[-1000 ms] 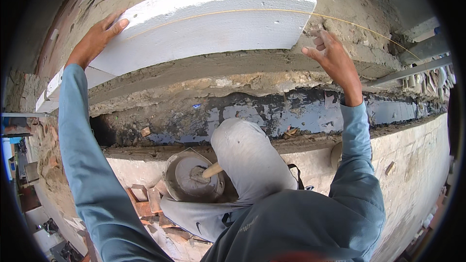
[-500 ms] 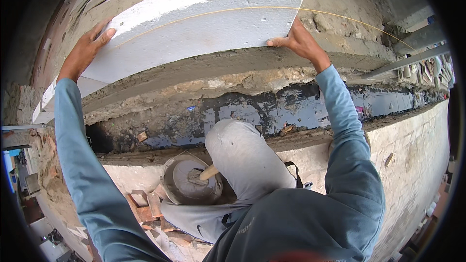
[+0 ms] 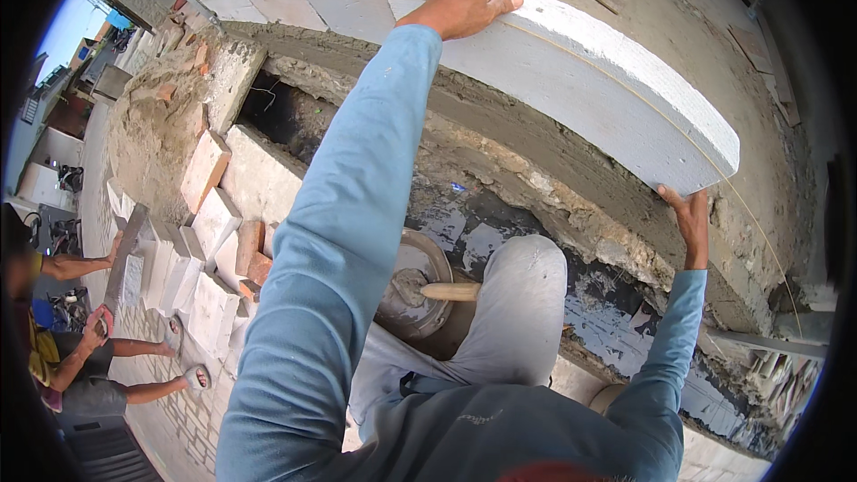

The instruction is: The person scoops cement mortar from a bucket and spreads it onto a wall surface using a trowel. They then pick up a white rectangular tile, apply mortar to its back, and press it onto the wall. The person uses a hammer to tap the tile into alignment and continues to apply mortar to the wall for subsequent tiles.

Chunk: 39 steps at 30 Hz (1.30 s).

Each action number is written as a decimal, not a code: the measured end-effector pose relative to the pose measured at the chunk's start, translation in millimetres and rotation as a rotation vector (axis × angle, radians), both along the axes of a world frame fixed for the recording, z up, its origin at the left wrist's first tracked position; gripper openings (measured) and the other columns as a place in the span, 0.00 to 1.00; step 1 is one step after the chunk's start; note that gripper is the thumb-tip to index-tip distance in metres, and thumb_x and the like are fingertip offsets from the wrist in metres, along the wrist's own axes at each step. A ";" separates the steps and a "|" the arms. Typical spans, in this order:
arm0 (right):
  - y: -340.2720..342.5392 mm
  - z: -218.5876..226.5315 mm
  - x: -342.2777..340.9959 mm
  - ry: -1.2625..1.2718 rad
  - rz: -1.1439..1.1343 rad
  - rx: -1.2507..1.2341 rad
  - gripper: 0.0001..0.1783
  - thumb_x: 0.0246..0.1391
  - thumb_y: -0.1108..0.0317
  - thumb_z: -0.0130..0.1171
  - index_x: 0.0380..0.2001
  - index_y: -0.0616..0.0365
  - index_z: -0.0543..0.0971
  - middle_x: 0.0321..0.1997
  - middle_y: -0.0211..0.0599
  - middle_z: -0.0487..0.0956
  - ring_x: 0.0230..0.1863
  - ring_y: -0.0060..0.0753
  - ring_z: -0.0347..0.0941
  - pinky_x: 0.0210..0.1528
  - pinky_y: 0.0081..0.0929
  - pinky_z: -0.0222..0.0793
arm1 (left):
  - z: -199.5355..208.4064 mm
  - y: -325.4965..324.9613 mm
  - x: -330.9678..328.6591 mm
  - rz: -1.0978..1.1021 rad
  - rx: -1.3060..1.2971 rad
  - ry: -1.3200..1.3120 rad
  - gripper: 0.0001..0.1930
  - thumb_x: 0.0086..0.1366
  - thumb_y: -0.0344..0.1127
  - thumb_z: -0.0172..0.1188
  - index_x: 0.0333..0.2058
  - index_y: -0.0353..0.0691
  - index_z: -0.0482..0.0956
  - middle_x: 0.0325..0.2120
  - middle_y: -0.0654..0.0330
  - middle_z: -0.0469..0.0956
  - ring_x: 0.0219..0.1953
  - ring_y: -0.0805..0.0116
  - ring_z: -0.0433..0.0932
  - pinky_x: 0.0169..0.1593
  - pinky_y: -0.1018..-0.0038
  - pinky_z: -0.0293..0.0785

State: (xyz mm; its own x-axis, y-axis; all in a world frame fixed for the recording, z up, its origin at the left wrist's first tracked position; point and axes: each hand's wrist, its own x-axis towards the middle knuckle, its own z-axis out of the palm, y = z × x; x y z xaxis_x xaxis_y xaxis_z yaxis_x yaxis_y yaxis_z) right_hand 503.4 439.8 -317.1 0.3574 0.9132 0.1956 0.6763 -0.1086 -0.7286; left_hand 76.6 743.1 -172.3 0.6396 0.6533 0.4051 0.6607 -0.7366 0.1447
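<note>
A long white lightweight concrete block (image 3: 571,94) stands on edge on a grey mortar-covered ledge (image 3: 509,138), at the end of a row of similar white blocks (image 3: 344,7). My left hand (image 3: 464,7) lies over the block's top near its left end, thumb stretched out to the right. Round the lower corner of the far right end, the fingers and thumb of my right hand (image 3: 689,219) grip the block. A thin yellow string (image 3: 759,205) runs along its face and on past the right end.
Below the ledge lies a trench (image 3: 482,232) with dark water. A bucket (image 3: 444,254) of mortar with a wooden-handled tool (image 3: 451,291) stands by my knee. Blocks and bricks (image 3: 214,228) are piled at left, where another person holds a handsaw (image 3: 125,259).
My view has swung left, bringing the block row and the other person into sight. My left hand has shifted from the block's side onto its top; my right hand still holds the right end.
</note>
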 end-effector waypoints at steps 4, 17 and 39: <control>5.2 6.0 -4.5 -0.054 -0.009 -0.010 0.55 0.43 0.47 0.77 0.66 0.69 0.64 0.62 0.62 0.72 0.64 0.56 0.69 0.67 0.49 0.65 | -4.6 6.1 -2.8 -0.004 0.009 -0.038 0.33 0.76 0.63 0.35 0.68 0.51 0.69 0.70 0.57 0.63 0.73 0.58 0.57 0.77 0.60 0.46; -7.9 11.5 12.0 -0.049 0.037 -0.161 0.50 0.56 0.42 0.68 0.68 0.71 0.64 0.65 0.57 0.71 0.63 0.49 0.68 0.68 0.45 0.59 | -50.6 -155.2 -145.8 0.096 0.166 -0.624 0.24 0.74 0.52 0.53 0.59 0.44 0.77 0.58 0.54 0.78 0.64 0.55 0.73 0.68 0.57 0.65; -43.4 88.5 -175.2 -0.451 0.104 -0.350 0.20 0.70 0.55 0.52 0.37 0.65 0.76 0.25 0.41 0.72 0.26 0.35 0.69 0.36 0.35 0.68 | -451.8 -739.9 -453.8 2.439 -0.779 -0.030 0.30 0.54 0.51 0.74 0.46 0.36 0.73 0.45 0.40 0.76 0.47 0.41 0.79 0.47 0.46 0.79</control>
State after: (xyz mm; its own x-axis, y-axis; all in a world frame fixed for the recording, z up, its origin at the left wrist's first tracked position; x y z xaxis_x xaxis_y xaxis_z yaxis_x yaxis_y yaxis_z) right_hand 328.2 396.4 -228.5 0.2133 0.9769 -0.0120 0.9317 -0.2071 -0.2985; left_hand -377.2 3.2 -624.1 -0.9813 -0.1482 -0.1226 -0.1378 0.9864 -0.0893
